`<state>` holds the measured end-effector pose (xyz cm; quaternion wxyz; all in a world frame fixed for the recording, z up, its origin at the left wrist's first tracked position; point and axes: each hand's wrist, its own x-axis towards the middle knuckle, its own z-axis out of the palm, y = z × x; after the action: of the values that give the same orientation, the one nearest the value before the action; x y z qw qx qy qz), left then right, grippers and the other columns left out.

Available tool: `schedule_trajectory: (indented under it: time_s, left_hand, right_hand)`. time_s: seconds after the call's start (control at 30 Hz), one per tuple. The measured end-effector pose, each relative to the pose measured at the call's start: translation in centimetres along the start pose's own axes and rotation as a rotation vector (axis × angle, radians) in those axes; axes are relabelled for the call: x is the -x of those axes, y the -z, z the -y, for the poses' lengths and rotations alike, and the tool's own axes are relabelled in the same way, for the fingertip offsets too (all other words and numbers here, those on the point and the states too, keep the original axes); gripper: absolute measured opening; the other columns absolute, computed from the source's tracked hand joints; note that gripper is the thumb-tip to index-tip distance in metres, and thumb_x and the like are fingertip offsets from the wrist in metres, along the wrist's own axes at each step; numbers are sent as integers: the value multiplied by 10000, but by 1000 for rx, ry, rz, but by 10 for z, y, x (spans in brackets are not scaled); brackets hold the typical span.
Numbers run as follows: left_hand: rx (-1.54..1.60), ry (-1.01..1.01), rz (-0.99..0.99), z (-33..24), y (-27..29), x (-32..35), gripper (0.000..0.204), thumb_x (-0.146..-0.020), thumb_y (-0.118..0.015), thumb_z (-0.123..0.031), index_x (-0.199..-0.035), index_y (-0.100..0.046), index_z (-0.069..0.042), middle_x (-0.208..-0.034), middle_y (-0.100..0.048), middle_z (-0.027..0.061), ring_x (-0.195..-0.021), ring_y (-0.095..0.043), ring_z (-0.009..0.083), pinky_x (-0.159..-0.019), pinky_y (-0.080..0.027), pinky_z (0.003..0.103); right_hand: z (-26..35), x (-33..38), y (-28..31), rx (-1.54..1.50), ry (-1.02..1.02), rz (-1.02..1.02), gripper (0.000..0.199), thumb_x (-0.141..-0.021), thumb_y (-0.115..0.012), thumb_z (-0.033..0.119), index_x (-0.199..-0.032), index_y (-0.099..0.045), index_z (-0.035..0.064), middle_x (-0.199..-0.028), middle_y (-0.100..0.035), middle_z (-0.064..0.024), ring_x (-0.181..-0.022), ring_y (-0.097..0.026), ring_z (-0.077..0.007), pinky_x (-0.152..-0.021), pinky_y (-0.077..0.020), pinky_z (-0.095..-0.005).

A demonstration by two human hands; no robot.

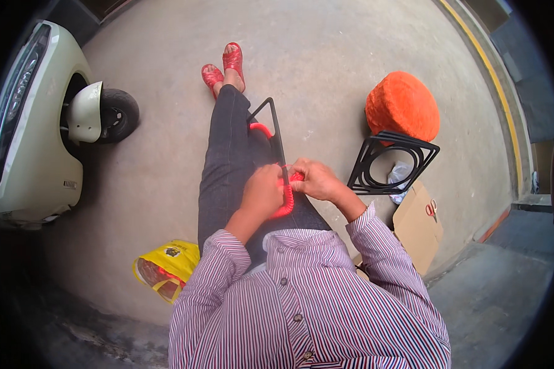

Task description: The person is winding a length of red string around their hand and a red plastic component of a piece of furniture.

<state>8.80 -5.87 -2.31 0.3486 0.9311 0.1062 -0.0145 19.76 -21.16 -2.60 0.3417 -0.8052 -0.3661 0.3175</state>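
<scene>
On my lap stands a black metal frame (pixel 277 146), seen nearly edge-on and tilted. Bright red cord (pixel 289 203) is wound in tight turns round a curved part of it, and more red shows higher up. My left hand (pixel 262 189) is closed on the frame beside the wound part. Close by on the other side, my right hand (pixel 317 179) pinches a small bunch of the same red cord, its fingertips near the frame. A thin strand runs between the hands. The left fingertips are partly hidden, and the hands are slightly blurred.
An orange plush stool (pixel 402 106) is at the right, with a black square frame with rings (pixel 393 163) against it. Red-handled scissors (pixel 431 210) lie on cardboard (pixel 415 230). A yellow bag (pixel 169 264) sits at my left, and a pale vehicle (pixel 40 132) stands far left.
</scene>
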Motion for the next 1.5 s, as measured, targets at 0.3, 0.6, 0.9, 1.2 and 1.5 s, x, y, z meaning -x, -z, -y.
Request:
schedule_trajectory:
  time_s: [0.3, 0.6, 0.9, 1.2, 1.5]
  left_hand:
    - [1344, 527, 4, -8, -12, -10, 475, -749, -526, 23, -1210, -414, 30, -1016, -549, 84, -993, -542, 167, -949, -423, 293]
    - [1273, 485, -19, 21, -42, -8, 562, -689, -527, -11, -1240, -418, 15, -1042, -497, 75, -965, -480, 172, -940, -367, 263]
    - [257, -138, -242, -27, 3, 3, 263, -768, -625, -57, -1029, -603, -27, -821, -664, 52, -929, -617, 248, -914, -422, 428]
    - [649, 602, 115, -4, -7, 9, 272, -919, -631, -206, -736, -603, -7, -542, -548, 36, -482, -508, 77, -420, -399, 271]
    - [1326, 572, 25, -31, 40, -4, 150, -921, -565, -157, -804, -595, -67, -623, -528, -26, -426, -378, 22, -353, -259, 194]
  right_hand:
    - [45, 33, 61, -1087, 219, -194, 249, -817, -685, 213, -854, -509, 42, -827, -622, -148, -761, -632, -244, -723, -502, -345]
    - [126, 111, 57, -1329, 311, 47, 375, -907, -631, 308, -1003, -364, 62, -596, -484, -78, -394, -410, -120, -406, -327, -268]
    - [103, 88, 86, -951, 845, -306, 298, -872, -681, 228, -937, -418, 104, -652, -581, -117, -449, -469, -164, -410, -372, -275]
    - [5, 14, -10, -125, 17, -20, 169, -747, -728, 77, -872, -621, 40, -731, -615, -67, -738, -613, -209, -671, -475, -325]
    - [34, 19, 1, -313, 278, -243, 196, -808, -686, 38, -995, -645, -3, -942, -645, -47, -898, -608, -114, -796, -497, -290]
